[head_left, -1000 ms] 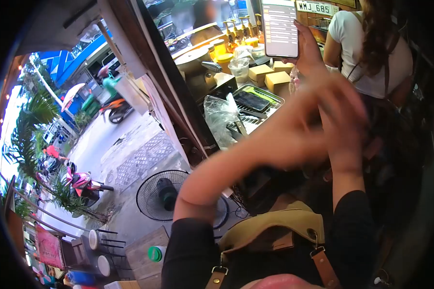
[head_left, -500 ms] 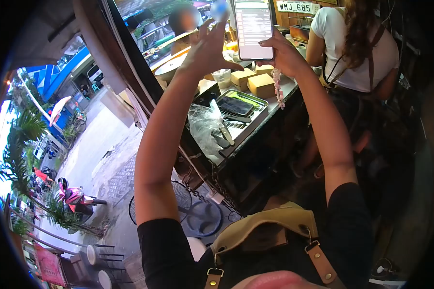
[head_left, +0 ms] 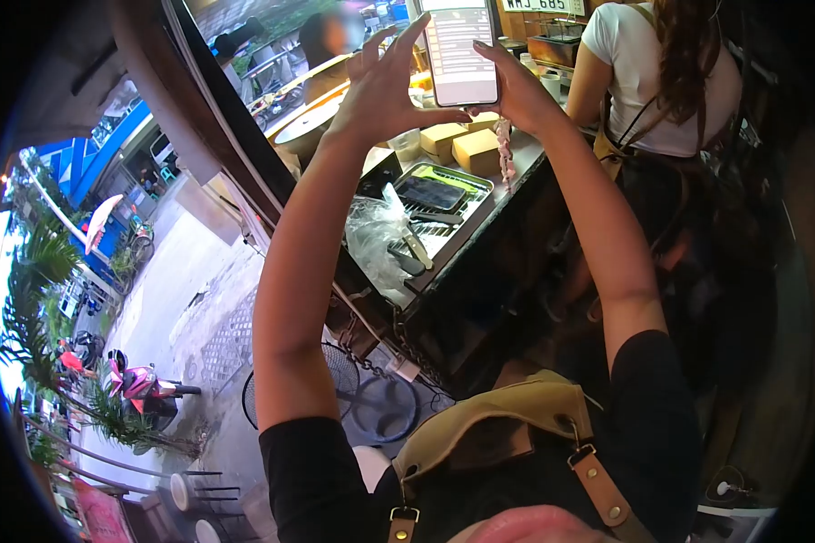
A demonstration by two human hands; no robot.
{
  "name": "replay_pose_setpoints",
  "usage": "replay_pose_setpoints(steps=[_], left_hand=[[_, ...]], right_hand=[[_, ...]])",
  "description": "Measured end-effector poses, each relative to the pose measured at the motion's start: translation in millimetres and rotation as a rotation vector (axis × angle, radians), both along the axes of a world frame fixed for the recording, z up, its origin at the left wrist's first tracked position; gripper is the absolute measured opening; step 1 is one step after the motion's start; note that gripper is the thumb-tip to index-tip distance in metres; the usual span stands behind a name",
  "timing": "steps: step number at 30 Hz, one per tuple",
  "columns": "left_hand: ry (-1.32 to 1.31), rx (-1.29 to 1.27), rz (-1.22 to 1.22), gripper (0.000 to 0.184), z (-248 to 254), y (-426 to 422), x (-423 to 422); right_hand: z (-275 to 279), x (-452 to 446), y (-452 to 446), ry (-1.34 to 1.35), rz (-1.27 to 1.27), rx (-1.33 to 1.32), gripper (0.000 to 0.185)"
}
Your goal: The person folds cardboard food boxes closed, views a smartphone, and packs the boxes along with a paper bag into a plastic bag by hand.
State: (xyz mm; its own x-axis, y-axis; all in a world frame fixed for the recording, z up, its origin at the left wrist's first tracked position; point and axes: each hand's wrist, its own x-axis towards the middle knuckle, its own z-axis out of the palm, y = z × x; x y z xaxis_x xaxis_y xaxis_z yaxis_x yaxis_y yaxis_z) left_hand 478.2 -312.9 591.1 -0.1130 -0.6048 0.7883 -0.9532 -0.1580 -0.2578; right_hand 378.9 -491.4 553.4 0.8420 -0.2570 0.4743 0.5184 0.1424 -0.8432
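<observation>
My right hand (head_left: 522,93) holds a smartphone (head_left: 462,63) upright, its lit screen facing me with rows of text too small to read. The thumb lies over the screen's right edge. A beaded strap (head_left: 505,154) hangs below that hand. To the phone's left, my left hand (head_left: 378,98) is open, fingers spread and thumb stretched beneath the phone's lower edge. Its index fingertip is by the phone's left edge; whether it touches, I cannot tell. Beyond my hands, small cardboard boxes (head_left: 476,152) stand on the counter.
On the counter, a metal tray (head_left: 480,196) holds a dark tablet-like device (head_left: 432,192), beside a clear plastic bag (head_left: 371,231) and a knife (head_left: 417,251). A person in a white shirt (head_left: 638,81) is at the right. A round fan (head_left: 290,389) stands below, near the street.
My left hand's thumb and index finger have come closer to the phone. The phone and both hands sit slightly further left in view, which has shifted a little. My right hand keeps its hold.
</observation>
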Motion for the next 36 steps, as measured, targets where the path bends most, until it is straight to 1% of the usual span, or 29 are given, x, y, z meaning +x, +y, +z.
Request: replay_pose_setpoints(steps=[2, 4, 7, 8, 10, 13, 16, 18, 21, 23, 24, 26, 30, 33, 36], left_hand=[[0.013, 0.001, -0.020, 0.115, -0.9, 0.1, -0.2], [0.010, -0.005, -0.020, 0.112, -0.9, 1.5, -0.9], [-0.023, -0.017, 0.030, 0.108, -2.1, 1.5, 0.5], [-0.024, -0.017, 0.030, 0.108, -2.9, -0.3, 4.4], [-0.031, -0.032, -0.024, 0.108, -2.2, -4.9, 11.7], [-0.072, -0.054, 0.006, 0.103, -1.0, -1.1, 3.7], [-0.099, -0.036, 0.038, 0.101, 1.2, 1.2, 0.6], [-0.107, -0.039, 0.042, 0.101, -1.7, -0.2, 3.3], [-0.037, -0.079, 0.005, 0.106, -0.2, 2.8, -4.3], [-0.024, -0.021, -0.079, 0.095, 6.2, 7.8, -10.9], [-0.023, -0.020, -0.079, 0.095, 6.6, 7.7, -10.2], [0.051, 0.055, -0.087, 0.115, 8.7, 7.6, -11.0], [0.064, 0.071, -0.049, 0.116, 7.8, 9.6, -15.0], [0.094, 0.132, 0.006, 0.121, 7.5, 11.5, -14.7], [0.135, 0.161, 0.042, 0.124, 7.4, 11.4, -15.2]], right_hand=[[-2.7, 4.1, -2.2, -0.011, 0.006, 0.006, 0.048], [-3.7, 6.4, -0.5, 0.011, -0.079, 0.023, 0.056], [-4.2, 9.5, 5.4, 0.005, -0.120, 0.054, 0.056], [-4.0, 9.5, 4.9, 0.005, -0.119, 0.054, 0.056], [-2.7, 8.9, 2.9, 0.019, 0.019, 0.051, 0.056], [-2.2, 4.8, 4.0, 0.006, 0.037, 0.011, 0.057], [0.8, -5.1, 12.4, 0.046, -0.018, -0.036, 0.062], [-0.7, -2.8, 9.8, 0.063, -0.015, -0.049, 0.061], [-1.8, -3.8, 8.8, 0.060, -0.001, -0.049, 0.062], [-1.0, -6.3, 9.7, 0.053, -0.013, -0.055, 0.062], [-0.9, -6.8, 9.8, 0.044, -0.025, -0.064, 0.062], [-0.9, -6.2, 6.8, 0.044, -0.018, -0.071, 0.062], [-1.5, -9.0, 5.9, 0.002, 0.017, -0.065, 0.060], [-0.9, -10.9, 4.7, 0.017, 0.031, -0.077, 0.055], [-4.4, -11.8, 5.8, 0.005, -0.017, -0.064, 0.052]])
